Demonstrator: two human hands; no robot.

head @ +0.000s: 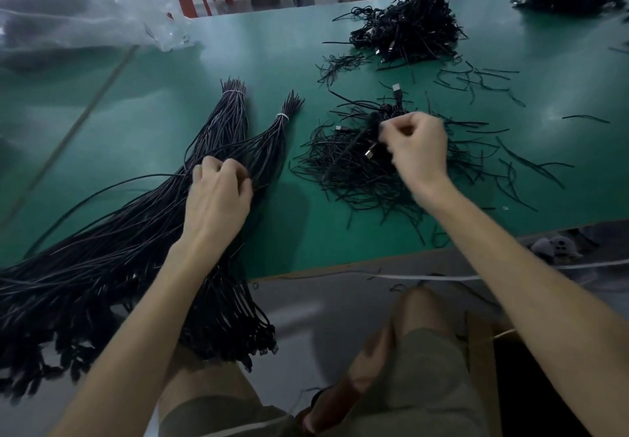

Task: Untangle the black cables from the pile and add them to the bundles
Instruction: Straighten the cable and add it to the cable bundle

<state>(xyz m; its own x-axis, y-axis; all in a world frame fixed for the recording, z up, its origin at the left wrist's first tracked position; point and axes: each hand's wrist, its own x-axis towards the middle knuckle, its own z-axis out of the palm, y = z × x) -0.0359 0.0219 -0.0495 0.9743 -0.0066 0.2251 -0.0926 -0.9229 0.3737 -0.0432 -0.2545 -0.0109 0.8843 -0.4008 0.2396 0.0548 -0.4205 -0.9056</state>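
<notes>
Black cables [340,171] lay tangled in a pile near the front edge of the tabletop [238,52], under the right hand [417,150], which pinched strands at its top. Just left, the bundles [238,130] ran from the near-left corner toward the far edge, the left hand [218,195] gripping them with curled fingers.

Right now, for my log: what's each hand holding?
Left hand: grips the bundled cables.
Right hand: pinches a black cable over the tangled pile.

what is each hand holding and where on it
Right hand pinches a black cable at its bunched middle; left hand grips the bundles mid-length.
</notes>
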